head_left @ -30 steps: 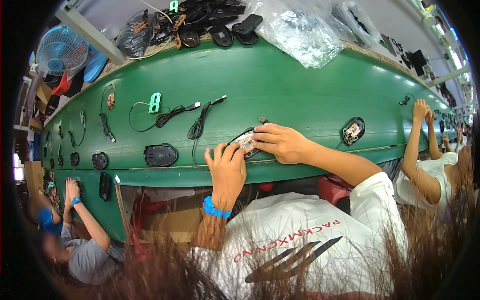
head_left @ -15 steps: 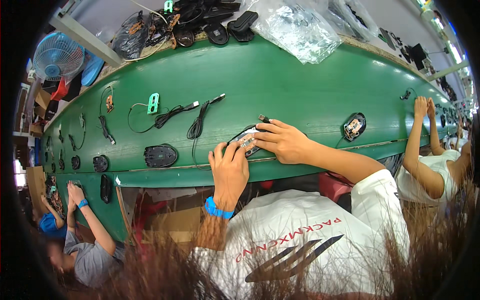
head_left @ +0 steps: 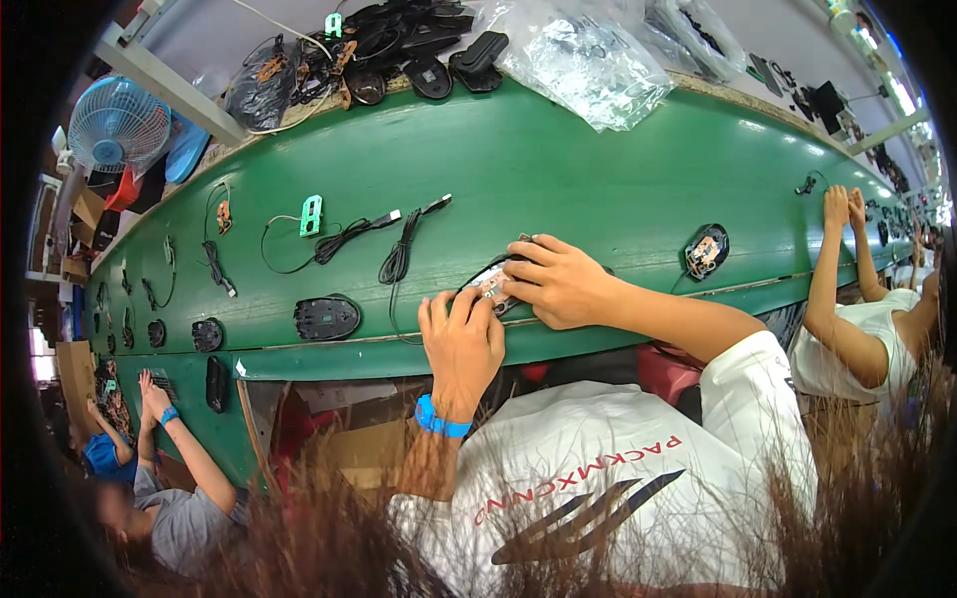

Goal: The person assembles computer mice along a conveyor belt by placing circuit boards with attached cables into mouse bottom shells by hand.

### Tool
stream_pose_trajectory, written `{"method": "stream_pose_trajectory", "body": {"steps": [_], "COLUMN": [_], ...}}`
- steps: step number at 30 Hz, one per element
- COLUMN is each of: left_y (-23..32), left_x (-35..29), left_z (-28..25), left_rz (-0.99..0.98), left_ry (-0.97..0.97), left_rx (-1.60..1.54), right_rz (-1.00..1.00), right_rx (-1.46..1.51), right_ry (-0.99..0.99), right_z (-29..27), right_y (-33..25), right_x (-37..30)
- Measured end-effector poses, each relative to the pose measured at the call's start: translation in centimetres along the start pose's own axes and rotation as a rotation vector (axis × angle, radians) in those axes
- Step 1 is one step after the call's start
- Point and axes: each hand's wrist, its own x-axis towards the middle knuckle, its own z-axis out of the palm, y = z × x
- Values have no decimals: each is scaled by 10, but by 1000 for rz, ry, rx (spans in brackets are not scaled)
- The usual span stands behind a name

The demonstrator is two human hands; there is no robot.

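An open black computer mouse base with a circuit board in it (head_left: pixel 488 280) lies at the near side of the green work surface (head_left: pixel 598 189). My left hand (head_left: pixel 463 337) grips its left and near side with bent fingers. From the right, my right hand (head_left: pixel 566 285) holds the far and right side, fingertips over the board. The fingers hide much of the mouse. A bundled black USB cable (head_left: pixel 397 259) lies just left of it, with a thin wire running down towards my left hand.
To the left lie a black mouse shell (head_left: pixel 327 317) and a green circuit board (head_left: pixel 311 215) with its cable. Another mouse base with a board (head_left: pixel 706 251) sits at right. Plastic bags (head_left: pixel 588 70) and black shells (head_left: pixel 429 75) line the far edge. Co-workers sit on both sides.
My right fingers have shifted slightly and now cover the USB plug that showed beside them. Both hands stay on the mouse. The view has tilted a little.
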Motion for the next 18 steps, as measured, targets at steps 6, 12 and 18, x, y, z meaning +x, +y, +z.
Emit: {"method": "stream_pose_trajectory", "body": {"steps": [6,12,18], "left_y": [-2,-4,-5], "left_x": [0,-4,-8], "left_z": [-6,-5,-3], "left_rz": [6,22,1], "left_ry": [-31,-67,-82], "left_rx": [-45,-71,-80], "right_rz": [24,49,171], "right_rx": [-12,220,251], "right_ry": [-31,-15,-96], "right_z": [-3,-10,-6], "right_y": [0,-14,-20], "right_x": [2,3,4]}}
